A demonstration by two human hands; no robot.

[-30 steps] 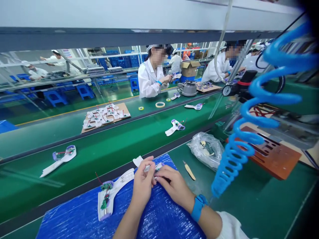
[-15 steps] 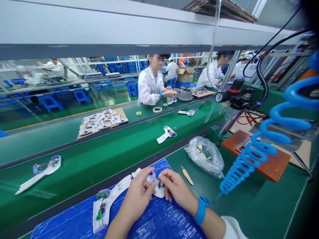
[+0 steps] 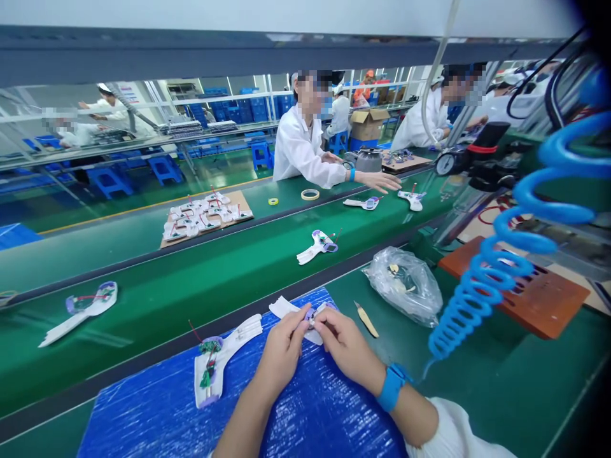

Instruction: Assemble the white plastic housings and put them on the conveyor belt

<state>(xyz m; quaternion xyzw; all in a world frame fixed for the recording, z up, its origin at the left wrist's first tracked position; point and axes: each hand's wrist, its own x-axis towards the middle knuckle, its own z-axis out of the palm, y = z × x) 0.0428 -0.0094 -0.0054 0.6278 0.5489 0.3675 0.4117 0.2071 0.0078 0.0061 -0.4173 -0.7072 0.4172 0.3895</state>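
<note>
My left hand (image 3: 282,351) and my right hand (image 3: 344,345) meet over a blue mat (image 3: 305,413), both pinching a white plastic shell half (image 3: 292,310) with a purple part (image 3: 311,313) at their fingertips. The fingers of both hands are closed on it. A second white shell half (image 3: 219,362), with a green circuit board and red wire inside, lies on the mat to the left of my left hand. A blue band sits on my right wrist.
A green conveyor belt (image 3: 191,286) runs past carrying more shell halves (image 3: 319,245). A clear bag of parts (image 3: 403,283), a small tan tool (image 3: 366,319), a red-brown fixture plate (image 3: 525,283) and a blue coiled hose (image 3: 501,254) lie right. A person across reaches onto the belt.
My hands have kept working the same shell half, turning it slightly. The view shifted. The person across has stretched a hand out over the belt.
</note>
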